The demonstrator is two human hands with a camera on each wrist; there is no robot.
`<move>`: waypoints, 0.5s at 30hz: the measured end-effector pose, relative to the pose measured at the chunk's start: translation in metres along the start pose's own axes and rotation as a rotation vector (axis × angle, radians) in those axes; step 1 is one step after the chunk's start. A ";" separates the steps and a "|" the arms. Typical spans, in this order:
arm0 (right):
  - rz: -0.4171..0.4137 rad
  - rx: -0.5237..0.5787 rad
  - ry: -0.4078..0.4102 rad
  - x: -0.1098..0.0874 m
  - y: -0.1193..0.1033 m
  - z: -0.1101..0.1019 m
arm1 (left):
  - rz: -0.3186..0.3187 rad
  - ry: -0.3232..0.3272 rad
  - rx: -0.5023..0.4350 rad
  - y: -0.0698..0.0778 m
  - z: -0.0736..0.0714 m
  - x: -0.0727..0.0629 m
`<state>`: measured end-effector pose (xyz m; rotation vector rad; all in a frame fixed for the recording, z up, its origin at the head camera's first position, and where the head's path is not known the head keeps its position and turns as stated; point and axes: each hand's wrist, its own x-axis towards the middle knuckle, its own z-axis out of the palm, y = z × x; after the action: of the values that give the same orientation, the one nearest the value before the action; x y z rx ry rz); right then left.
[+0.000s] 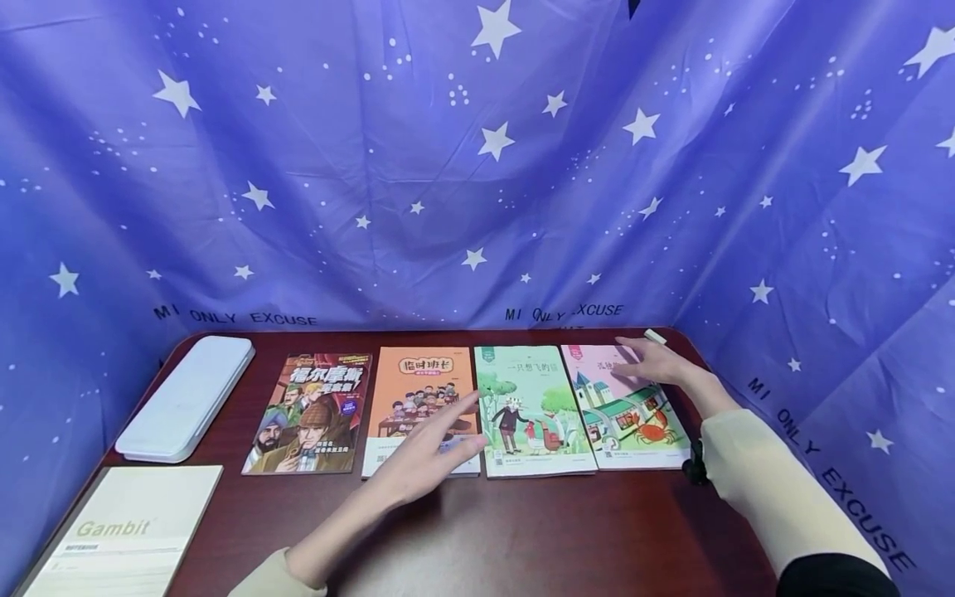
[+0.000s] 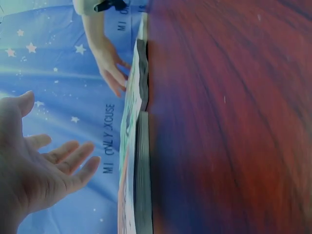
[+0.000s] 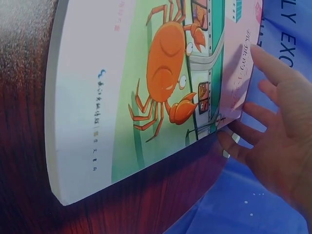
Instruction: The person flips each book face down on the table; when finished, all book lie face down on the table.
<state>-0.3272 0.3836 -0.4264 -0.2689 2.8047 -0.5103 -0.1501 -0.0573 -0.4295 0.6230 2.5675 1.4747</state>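
Note:
My left hand point(image 1: 420, 458) hovers over the lower part of an orange-covered book point(image 1: 421, 377), its fingers spread and holding nothing. In the left wrist view the palm of this hand point(image 2: 41, 180) shows beside the book edges. My right hand point(image 1: 660, 362) is at the upper right of a pink book point(image 1: 634, 414) with a red crab on its cover. In the right wrist view its extended fingers lie along the far edge of the pink book point(image 3: 165, 97); whether they touch it is unclear. Between these two books lies a green book point(image 1: 533, 414).
A comic-style book point(image 1: 309, 414) lies left of the orange one. Farther left are a white case point(image 1: 186, 398) and a cream notebook point(image 1: 127, 531). A small whitish block point(image 1: 655, 336) sits at the table's back right corner. A blue starry curtain point(image 1: 418, 166) surrounds the dark red table point(image 1: 522, 531).

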 end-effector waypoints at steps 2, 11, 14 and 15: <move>-0.001 -0.013 -0.011 -0.001 -0.002 0.000 | -0.001 -0.011 -0.013 0.002 0.003 0.000; -0.036 -0.103 -0.040 -0.004 -0.005 -0.001 | 0.013 -0.062 -0.078 0.012 0.017 0.003; -0.005 -0.119 -0.051 -0.004 -0.004 0.001 | 0.027 -0.082 -0.080 0.014 0.023 0.003; 0.006 -0.115 -0.057 -0.003 -0.003 0.002 | 0.027 -0.088 -0.080 0.015 0.025 0.003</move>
<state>-0.3230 0.3810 -0.4258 -0.2938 2.7822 -0.3354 -0.1407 -0.0293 -0.4295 0.6973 2.4312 1.5145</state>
